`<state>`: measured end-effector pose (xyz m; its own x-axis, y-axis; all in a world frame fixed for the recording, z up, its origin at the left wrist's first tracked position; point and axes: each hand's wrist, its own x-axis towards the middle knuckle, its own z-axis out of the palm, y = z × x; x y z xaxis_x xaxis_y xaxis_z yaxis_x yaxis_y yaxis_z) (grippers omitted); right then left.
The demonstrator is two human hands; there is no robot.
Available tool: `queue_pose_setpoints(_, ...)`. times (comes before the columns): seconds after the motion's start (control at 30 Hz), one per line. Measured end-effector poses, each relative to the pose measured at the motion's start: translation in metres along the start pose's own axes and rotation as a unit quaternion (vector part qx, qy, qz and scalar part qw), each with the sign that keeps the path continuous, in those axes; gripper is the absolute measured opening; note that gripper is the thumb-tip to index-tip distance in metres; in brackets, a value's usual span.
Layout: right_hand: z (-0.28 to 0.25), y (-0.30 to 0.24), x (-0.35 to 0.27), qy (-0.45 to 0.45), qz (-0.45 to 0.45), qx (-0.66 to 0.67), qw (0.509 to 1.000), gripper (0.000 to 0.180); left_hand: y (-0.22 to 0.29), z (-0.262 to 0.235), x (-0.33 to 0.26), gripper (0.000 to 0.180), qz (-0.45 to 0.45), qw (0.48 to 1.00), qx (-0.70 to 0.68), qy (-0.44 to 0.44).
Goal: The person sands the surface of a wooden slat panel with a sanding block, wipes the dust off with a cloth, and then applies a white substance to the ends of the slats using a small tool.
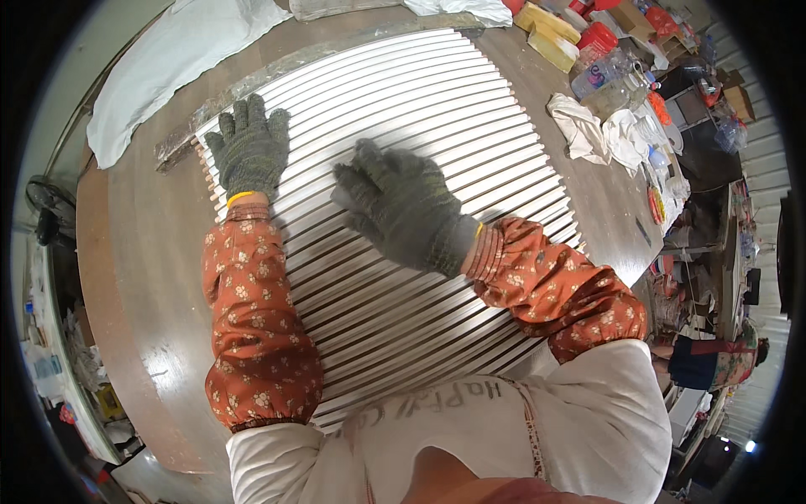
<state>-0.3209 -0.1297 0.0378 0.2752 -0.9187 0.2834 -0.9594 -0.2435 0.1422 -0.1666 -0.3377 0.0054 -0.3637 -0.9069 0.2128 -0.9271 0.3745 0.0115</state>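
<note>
**Two gloved hands flat on a row of white slats**

Two things fill most of the view: a broad brown desk (138, 252) and, laid across it, a wide array of white slats (437, 109) running side by side in close parallel lines, from the far edge of the desk down to the person's body. Beyond the slats lies a white cloth (168, 59) at the far left corner, and a strip of clear plastic film (277, 65) runs along the slats' far edge. To the right sits a crumpled pale rag (579, 126), with clear plastic bottles (600, 77) and yellow blocks (550, 34) behind it.

Both forearms wear orange flowered sleeves (256, 336). The left hand (249, 149), in a grey knitted glove, lies palm down on the slats near their left ends, fingers spread and gripping nothing. The right hand (403, 206), gloved alike, rests flat near the middle of the slats, fingers splayed, also clasping nothing.
</note>
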Motion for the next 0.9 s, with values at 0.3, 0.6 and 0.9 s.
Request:
queue_pose_setpoints(0.3,0.03,0.108,-0.01,-0.07,0.175,-0.173,0.967,0.037,0.007,0.002,0.0,0.065,0.004,0.999,0.022,0.039)
queue_pose_setpoints(0.6,0.034,0.119,0.009,-0.036,0.167,-0.061,0.983,0.027,-0.006,0.004,-0.006,0.066,-0.028,0.998,0.017,0.048)
queue_pose_setpoints(0.9,0.011,-0.019,0.052,0.077,-0.117,0.054,0.989,0.017,0.0,0.004,-0.001,0.063,-0.023,0.999,-0.003,0.032)
